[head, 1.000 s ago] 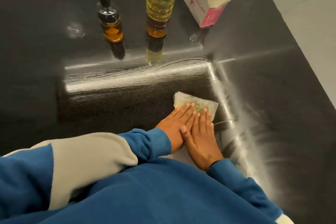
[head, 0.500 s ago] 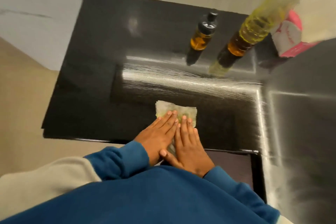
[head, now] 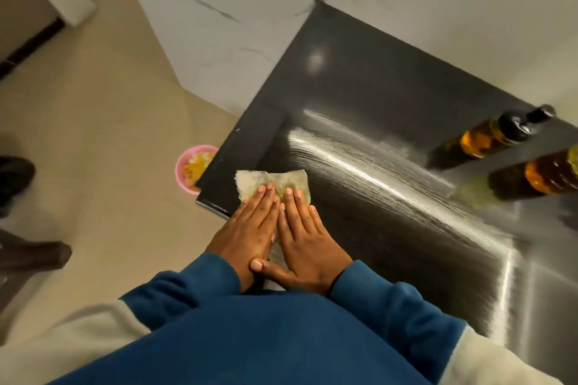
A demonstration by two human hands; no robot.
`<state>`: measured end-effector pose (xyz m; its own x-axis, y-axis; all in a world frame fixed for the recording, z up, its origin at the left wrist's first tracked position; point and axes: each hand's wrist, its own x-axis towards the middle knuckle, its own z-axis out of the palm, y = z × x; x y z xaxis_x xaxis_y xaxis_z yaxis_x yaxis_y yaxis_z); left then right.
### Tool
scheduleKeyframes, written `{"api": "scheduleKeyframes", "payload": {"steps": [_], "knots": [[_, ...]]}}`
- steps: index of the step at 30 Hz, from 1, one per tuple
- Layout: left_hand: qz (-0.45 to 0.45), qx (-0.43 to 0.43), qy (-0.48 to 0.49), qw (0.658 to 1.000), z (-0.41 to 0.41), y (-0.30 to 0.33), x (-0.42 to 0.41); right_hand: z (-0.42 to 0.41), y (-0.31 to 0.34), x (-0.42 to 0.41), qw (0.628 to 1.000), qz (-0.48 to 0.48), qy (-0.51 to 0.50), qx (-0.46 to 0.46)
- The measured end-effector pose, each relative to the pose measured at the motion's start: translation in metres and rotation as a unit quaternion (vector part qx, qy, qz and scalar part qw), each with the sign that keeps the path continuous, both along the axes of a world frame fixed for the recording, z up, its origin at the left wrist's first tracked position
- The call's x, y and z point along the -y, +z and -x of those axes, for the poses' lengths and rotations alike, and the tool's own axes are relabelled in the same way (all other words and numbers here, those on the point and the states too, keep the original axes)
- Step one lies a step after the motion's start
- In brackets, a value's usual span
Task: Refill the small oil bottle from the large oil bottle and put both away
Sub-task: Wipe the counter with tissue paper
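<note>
Now both hands lie flat, side by side, on a tissue point(head: 271, 180) spread on the black counter point(head: 359, 87) near its left front corner. The left hand point(head: 247, 228) has its fingers straight and close together, pressing down on the oil-stained paper; the right hand point(head: 305, 234) does the same, fingers straight and together, its thumb reaching across to touch the left hand. Neither hand holds anything. The small bottle point(head: 500, 134), amber with a black pump top, stands at the far right of the counter, well apart from the hands. The large bottle point(head: 553, 172) stands just beside it, cut off by the picture's right edge, with a yellowish smear point(head: 475, 194) on the counter in front of it. Down on the beige floor, just beside the counter's left edge, sits a pink bowl point(head: 194, 169) with yellow scraps in it
</note>
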<state>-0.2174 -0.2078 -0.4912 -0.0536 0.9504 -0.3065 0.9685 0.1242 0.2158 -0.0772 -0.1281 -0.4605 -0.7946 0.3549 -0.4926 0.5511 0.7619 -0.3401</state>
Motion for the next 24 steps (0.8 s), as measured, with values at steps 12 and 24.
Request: {"api": "scheduleKeyframes", "payload": {"steps": [12, 24], "knots": [[-0.025, -0.019, 0.072, 0.997, 0.05, -0.016, 0.01, 0.065, 0.001, -0.016, 0.994, -0.034, 0.102, -0.007], [0.002, 0.017, 0.028, 0.999, 0.093, -0.008, -0.113, 0.093, -0.007, -0.101, 0.998, -0.065, -0.013, -0.013]]}}
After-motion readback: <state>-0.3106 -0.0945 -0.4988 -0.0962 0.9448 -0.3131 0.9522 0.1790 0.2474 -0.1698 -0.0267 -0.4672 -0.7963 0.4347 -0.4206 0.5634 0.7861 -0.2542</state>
